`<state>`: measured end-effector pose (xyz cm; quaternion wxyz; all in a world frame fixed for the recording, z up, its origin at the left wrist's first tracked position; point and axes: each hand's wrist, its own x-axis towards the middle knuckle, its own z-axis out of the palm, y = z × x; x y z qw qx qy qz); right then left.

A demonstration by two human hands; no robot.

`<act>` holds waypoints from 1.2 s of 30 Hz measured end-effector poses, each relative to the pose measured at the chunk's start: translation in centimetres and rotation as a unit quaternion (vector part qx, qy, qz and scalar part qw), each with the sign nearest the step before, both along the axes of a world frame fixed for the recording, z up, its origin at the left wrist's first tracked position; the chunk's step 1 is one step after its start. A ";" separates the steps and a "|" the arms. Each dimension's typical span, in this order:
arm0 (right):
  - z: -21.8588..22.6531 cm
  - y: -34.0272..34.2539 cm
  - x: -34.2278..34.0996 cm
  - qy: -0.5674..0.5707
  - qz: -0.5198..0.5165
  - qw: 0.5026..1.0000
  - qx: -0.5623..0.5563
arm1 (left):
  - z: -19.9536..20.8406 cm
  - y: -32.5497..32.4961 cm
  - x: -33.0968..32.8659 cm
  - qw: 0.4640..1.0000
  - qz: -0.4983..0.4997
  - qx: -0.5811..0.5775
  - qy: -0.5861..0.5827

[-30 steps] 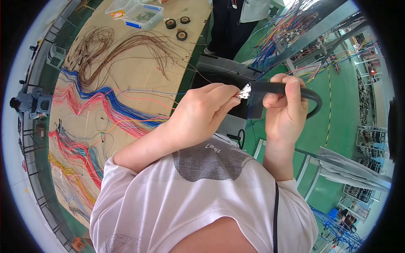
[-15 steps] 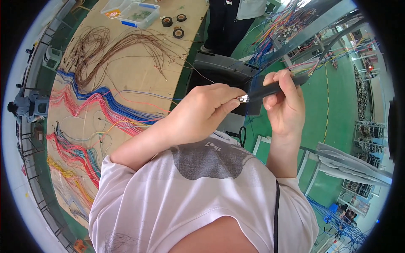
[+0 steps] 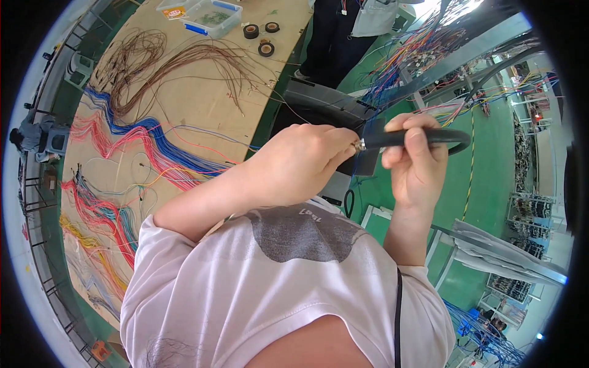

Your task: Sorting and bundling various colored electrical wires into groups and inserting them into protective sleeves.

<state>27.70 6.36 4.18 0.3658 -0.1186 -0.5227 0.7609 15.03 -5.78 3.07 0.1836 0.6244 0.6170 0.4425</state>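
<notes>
In front of my chest, a thick black cable or sleeve [image 3: 388, 138] lies nearly level and bends back on itself in a loop past my right fingers. My right hand [image 3: 418, 156] grips it between thumb and fingers. At its left end, small shiny metal pieces [image 3: 361, 145] show at the pinched fingertips of my left hand [image 3: 308, 161]. My left fingers hide most of these pieces, so their exact kind is unclear.
A wooden table [image 3: 202, 98] on the left bears brown wires [image 3: 184, 58], a blue wire bundle [image 3: 161, 144], pink wires [image 3: 147, 150], black tape rolls [image 3: 265, 49] and a plastic box [image 3: 211, 19]. A dark open box [image 3: 307, 119] is beyond my hands. Another person [image 3: 334, 43] stands at the far side.
The black piece has swung from an upward slant to nearly level, and its right end now shows as a bent loop. My right fingers have shifted along it; the left hand keeps its pinch.
</notes>
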 end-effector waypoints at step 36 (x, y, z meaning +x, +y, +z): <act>-1.2 -0.1 -0.4 -0.143 0.009 0.988 0.058 | 0.7 2.8 1.5 0.833 -0.036 -0.111 -0.541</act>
